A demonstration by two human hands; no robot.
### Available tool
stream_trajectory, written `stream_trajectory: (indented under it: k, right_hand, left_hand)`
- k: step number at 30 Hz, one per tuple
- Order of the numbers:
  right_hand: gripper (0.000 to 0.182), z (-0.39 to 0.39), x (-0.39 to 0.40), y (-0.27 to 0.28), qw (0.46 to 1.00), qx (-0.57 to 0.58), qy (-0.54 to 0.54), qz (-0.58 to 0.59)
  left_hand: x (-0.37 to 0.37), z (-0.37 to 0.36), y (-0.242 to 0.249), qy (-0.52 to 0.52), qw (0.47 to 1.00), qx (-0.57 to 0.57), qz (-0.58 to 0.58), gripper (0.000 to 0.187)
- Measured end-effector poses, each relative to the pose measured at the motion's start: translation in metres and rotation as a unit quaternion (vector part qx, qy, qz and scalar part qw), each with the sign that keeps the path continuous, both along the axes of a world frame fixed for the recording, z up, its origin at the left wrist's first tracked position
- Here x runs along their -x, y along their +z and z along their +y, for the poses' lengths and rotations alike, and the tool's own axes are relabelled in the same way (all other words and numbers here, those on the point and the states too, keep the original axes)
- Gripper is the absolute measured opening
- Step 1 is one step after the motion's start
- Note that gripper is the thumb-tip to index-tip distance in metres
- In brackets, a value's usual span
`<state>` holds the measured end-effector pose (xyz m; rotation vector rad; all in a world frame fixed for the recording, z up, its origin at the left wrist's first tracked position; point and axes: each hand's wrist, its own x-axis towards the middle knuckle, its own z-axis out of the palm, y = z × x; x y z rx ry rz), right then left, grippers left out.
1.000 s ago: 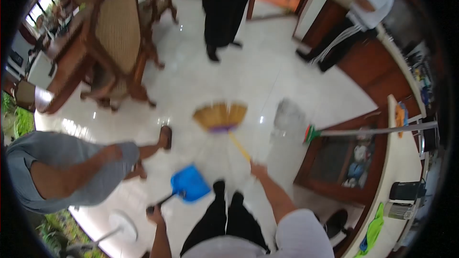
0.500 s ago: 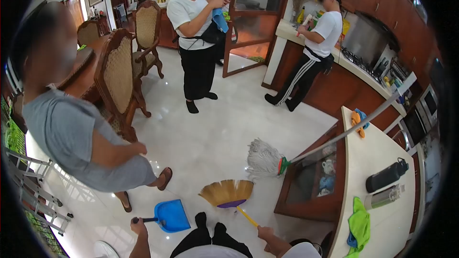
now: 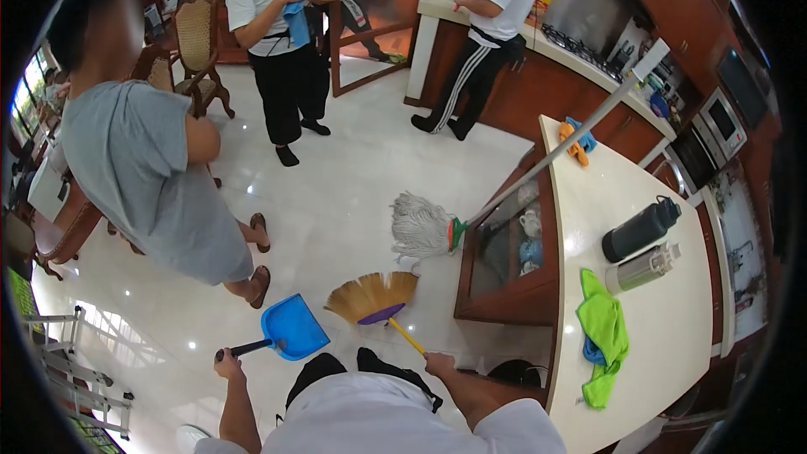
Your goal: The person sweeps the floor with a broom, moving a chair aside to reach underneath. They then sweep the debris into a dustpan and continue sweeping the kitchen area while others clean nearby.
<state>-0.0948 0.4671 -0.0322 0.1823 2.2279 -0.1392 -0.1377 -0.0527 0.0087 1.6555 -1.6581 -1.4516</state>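
Observation:
My left hand is closed around the black handle of a blue dustpan, held at the lower left of the view with its pan turned to the right. A small dark patch shows near the pan's handle end. My right hand grips the yellow handle of a soft broom. Its tan bristles fan out over the white tiles, with a purple band at their base. The bristles lie to the right of the dustpan, with a narrow gap between the two.
A string mop leans against the counter, which holds a black bottle, a steel bottle and a green cloth. A person in grey stands at left, near a ladder. Other people stand farther back.
My view has shifted right and down, so the room appears farther left. The person in grey has turned toward the back. Both my hands keep their holds on dustpan and broom.

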Motion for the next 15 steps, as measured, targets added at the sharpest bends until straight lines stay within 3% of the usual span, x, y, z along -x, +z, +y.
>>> stream_trajectory:
  k: [11,13,15]
  right_hand:
    - [0.031,-0.026,0.013,-0.013,0.998,0.013,-0.064,-0.020]
    - [0.031,-0.031,0.016,-0.010,0.997,0.017,-0.070,-0.013]
    - [0.030,-0.036,0.021,-0.004,0.997,0.020,-0.074,-0.003]
  left_hand:
    - [0.006,-0.008,0.000,-0.030,0.999,-0.023,-0.006,0.014]
    - [0.004,-0.002,0.016,-0.030,0.998,-0.020,-0.061,0.016]
    - [-0.008,-0.019,0.002,-0.069,0.993,-0.025,-0.088,0.019]
